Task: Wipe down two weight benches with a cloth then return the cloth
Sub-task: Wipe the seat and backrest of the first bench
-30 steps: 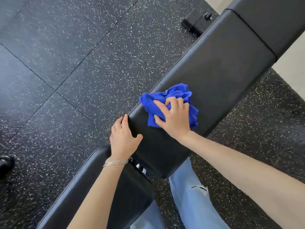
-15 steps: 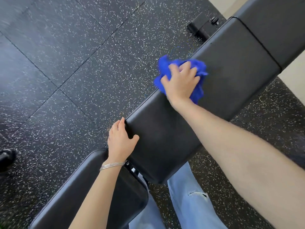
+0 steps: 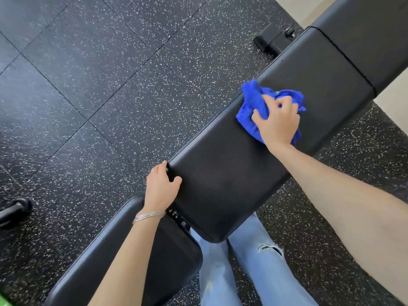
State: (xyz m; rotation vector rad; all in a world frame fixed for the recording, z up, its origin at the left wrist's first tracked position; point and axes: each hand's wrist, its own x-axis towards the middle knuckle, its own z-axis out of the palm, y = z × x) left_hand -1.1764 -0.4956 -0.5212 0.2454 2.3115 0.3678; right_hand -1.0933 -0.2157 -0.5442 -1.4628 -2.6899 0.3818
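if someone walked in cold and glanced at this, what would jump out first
The bright blue cloth bunched under the right hand stands out first, vivid on the long black bench pad that runs across the middle of the view. Next comes the left hand gripping that pad's near corner, thin silver bangles at its wrist, all above a dark speckled rubber floor.

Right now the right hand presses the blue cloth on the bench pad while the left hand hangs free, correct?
No: the head view shows the left hand gripping the near corner of the bench pad. The right hand presses the blue cloth on it.
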